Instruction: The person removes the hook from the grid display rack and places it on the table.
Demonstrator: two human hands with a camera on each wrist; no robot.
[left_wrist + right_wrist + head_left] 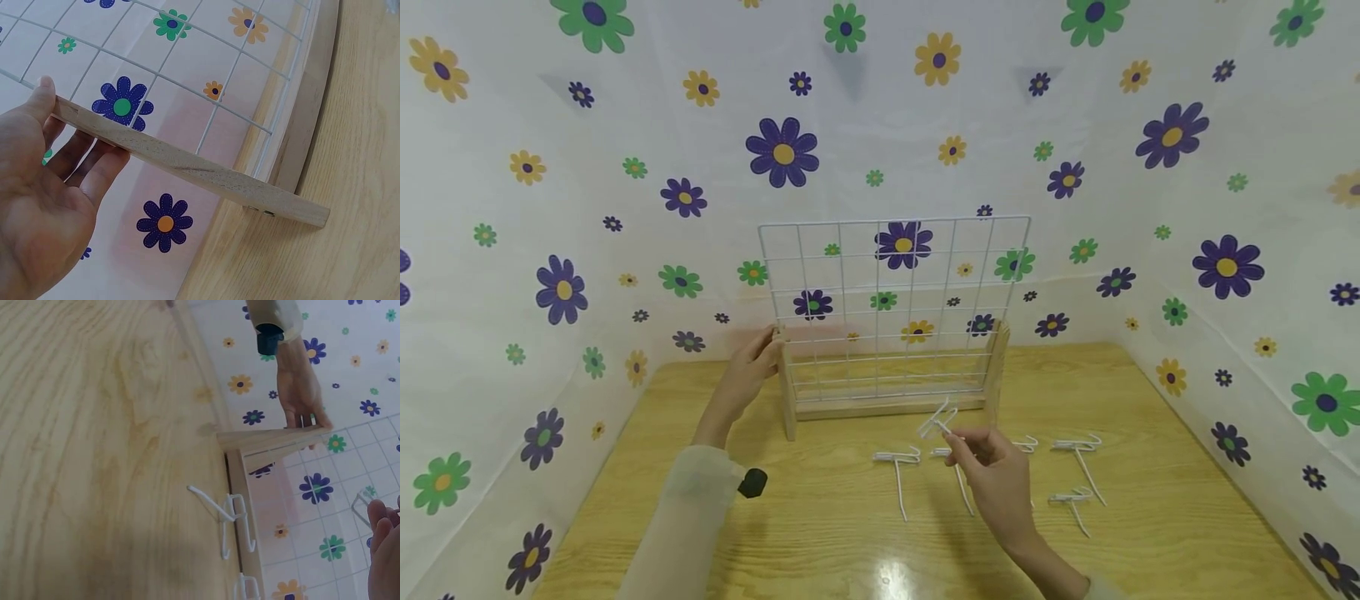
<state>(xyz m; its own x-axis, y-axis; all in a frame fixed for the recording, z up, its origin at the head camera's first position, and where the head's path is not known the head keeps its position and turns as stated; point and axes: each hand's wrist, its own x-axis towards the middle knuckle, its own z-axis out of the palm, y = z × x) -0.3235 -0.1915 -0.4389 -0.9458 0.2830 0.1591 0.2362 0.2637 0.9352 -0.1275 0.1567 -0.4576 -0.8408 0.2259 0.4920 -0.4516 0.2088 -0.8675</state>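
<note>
A white wire grid panel [820,223] stands upright in a wooden stand [887,407]. My left hand [747,371] grips the top of the stand's left upright [187,167], the thumb on one side and the fingers on the other. Just in front of the panel, my right hand [1000,487] pinches a white wire hook [942,425] between thumb and fingers, raised above the table. In the right wrist view, only part of this hook [357,509] shows beyond the fingertips. Several similar hooks lie on the table, including one to the left [898,457], some partly hidden by the right hand.
The wood-grain table [820,533] carries more hooks at the right, a long one [1078,446] and a shorter one [1071,498]. Flower-printed cloth [715,158] encloses the back and both sides. A dark knob-like piece [752,482] sits at the left sleeve.
</note>
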